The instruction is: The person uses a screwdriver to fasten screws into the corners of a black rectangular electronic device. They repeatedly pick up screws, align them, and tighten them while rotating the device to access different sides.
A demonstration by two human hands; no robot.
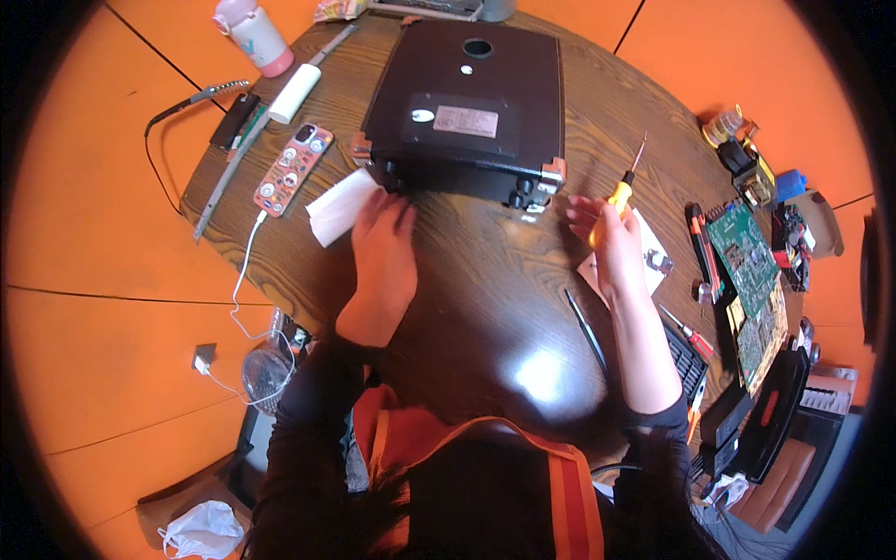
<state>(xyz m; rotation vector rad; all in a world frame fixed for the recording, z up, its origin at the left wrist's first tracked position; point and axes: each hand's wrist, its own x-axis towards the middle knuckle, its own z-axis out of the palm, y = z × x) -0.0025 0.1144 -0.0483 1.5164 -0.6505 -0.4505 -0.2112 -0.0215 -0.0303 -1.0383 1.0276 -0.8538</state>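
Note:
A black box-shaped speaker cabinet [467, 84] with copper-coloured corner pieces lies at the far middle of the round wooden table. It bears a pale label [466, 120] and has a round hole near its far end. My right hand [611, 238] is closed around the yellow handle of a screwdriver [620, 197], whose shaft points away from me beside the cabinet's near right corner. Near the left corner, my left hand [381, 261] reaches over the table with fingers extended, next to a white tissue [342, 207]. Its fingertips are partly in shadow; any contact with the tissue is unclear.
At the left lie a phone [293, 171] with a white cable, a metal ruler [229, 177] and a soldering iron [198, 94]. A pink-and-white bottle [254, 39] stands behind. Tweezers [586, 329], a red-handled screwdriver [687, 332] and green circuit boards [742, 245] are at the right.

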